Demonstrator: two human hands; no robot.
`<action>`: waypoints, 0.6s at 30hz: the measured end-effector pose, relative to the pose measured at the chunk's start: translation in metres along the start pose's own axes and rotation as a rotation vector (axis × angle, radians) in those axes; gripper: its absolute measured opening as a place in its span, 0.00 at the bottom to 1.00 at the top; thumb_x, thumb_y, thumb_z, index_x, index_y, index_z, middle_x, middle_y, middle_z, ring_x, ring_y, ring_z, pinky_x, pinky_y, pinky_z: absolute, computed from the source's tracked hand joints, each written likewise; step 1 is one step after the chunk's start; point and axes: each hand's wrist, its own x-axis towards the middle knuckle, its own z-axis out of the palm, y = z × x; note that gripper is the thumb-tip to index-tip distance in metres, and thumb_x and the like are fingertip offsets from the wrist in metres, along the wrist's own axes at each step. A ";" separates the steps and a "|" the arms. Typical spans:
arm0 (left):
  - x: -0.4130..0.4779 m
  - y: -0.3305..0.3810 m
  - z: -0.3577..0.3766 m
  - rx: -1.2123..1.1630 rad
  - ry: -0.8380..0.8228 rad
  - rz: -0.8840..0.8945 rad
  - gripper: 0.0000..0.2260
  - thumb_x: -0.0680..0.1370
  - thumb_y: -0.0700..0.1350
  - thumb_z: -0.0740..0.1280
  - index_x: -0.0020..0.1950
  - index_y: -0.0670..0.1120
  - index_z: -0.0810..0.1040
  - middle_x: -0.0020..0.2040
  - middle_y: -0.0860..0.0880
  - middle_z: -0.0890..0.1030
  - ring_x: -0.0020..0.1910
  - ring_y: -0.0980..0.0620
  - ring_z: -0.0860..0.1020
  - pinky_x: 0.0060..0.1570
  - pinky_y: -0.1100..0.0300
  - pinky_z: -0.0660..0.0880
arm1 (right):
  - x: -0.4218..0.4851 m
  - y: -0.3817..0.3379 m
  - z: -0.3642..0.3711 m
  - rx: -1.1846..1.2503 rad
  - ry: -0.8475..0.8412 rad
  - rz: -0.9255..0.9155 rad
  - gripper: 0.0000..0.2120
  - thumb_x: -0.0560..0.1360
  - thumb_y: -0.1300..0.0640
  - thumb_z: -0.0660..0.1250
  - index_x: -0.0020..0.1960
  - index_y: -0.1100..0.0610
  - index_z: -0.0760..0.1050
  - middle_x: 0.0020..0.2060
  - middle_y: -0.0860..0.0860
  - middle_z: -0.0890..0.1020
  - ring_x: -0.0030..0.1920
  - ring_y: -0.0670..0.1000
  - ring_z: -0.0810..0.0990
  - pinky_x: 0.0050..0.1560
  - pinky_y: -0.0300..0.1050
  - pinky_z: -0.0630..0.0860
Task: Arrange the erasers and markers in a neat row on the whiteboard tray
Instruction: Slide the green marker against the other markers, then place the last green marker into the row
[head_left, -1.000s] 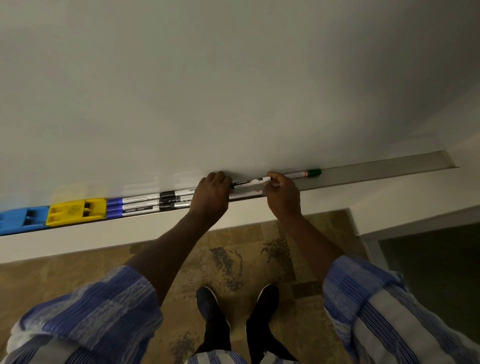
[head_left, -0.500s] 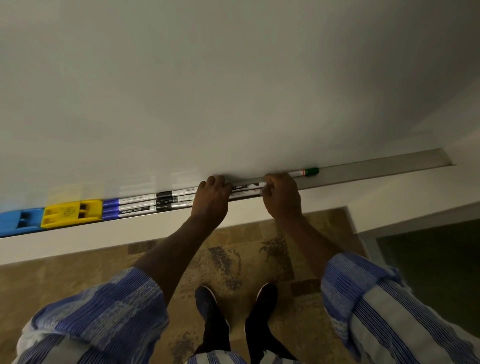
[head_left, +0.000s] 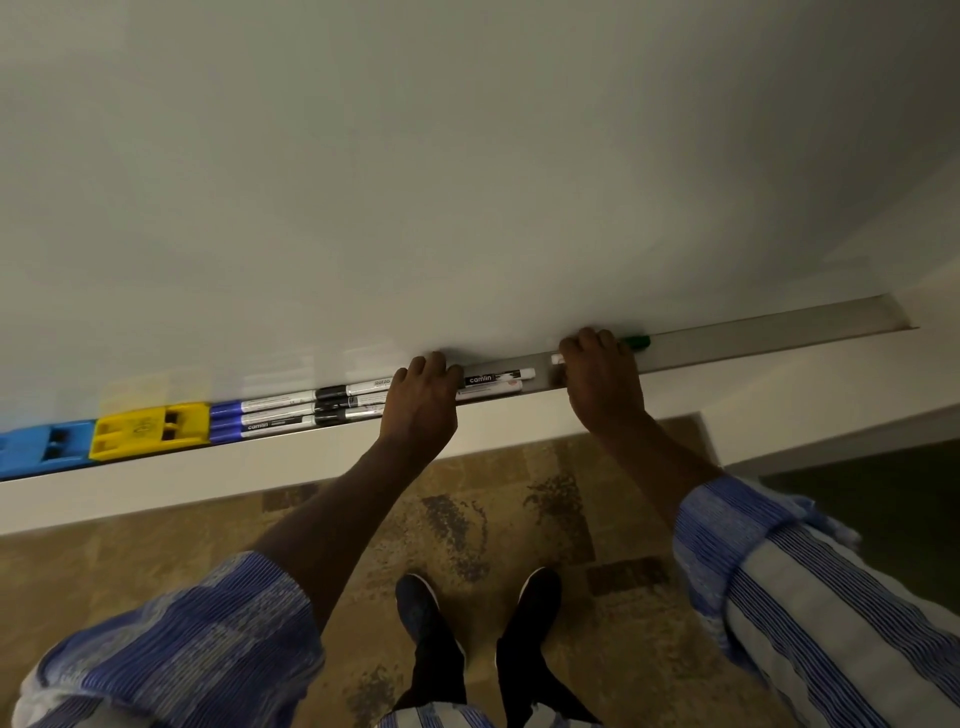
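Note:
A metal tray (head_left: 753, 338) runs under the whiteboard. At its left end lie a blue eraser (head_left: 47, 447) and a yellow eraser (head_left: 150, 428), end to end. Beside them lie blue-capped markers (head_left: 265, 415), then black-capped markers (head_left: 343, 400), stacked side by side. My left hand (head_left: 421, 400) rests over the markers in the middle, fingers curled on them. More marker barrels (head_left: 493, 382) stick out to its right. My right hand (head_left: 602, 379) covers a green-capped marker (head_left: 636, 342); only the cap and the white tail show.
The whiteboard (head_left: 467, 182) fills the upper view. The tray's right part is bare metal up to its end (head_left: 893, 317). Below are a white ledge (head_left: 156, 483), a patterned brown floor (head_left: 467, 519) and my two dark shoes (head_left: 426, 608).
My right hand has slid right along the tray with the green-capped marker, opening a gap from the other markers. My left hand stays on the middle markers.

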 end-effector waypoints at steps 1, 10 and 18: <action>0.000 0.001 0.000 -0.005 0.007 0.000 0.12 0.72 0.35 0.68 0.55 0.43 0.80 0.48 0.42 0.78 0.43 0.42 0.76 0.40 0.50 0.74 | 0.000 0.001 0.001 -0.024 -0.015 0.001 0.11 0.72 0.62 0.64 0.53 0.62 0.77 0.49 0.61 0.80 0.50 0.63 0.79 0.48 0.56 0.77; -0.006 0.014 -0.001 -0.073 0.052 0.083 0.12 0.75 0.39 0.70 0.58 0.42 0.79 0.48 0.43 0.78 0.43 0.42 0.76 0.41 0.49 0.75 | 0.001 0.016 0.002 -0.126 0.057 -0.227 0.11 0.72 0.67 0.62 0.51 0.59 0.78 0.44 0.57 0.81 0.45 0.59 0.79 0.45 0.52 0.75; -0.003 0.025 -0.008 -0.271 0.068 0.063 0.20 0.80 0.51 0.66 0.69 0.42 0.73 0.58 0.42 0.79 0.52 0.42 0.78 0.49 0.48 0.77 | -0.001 0.009 -0.056 0.619 0.271 -0.100 0.05 0.79 0.58 0.65 0.54 0.57 0.74 0.46 0.49 0.79 0.42 0.45 0.77 0.42 0.38 0.76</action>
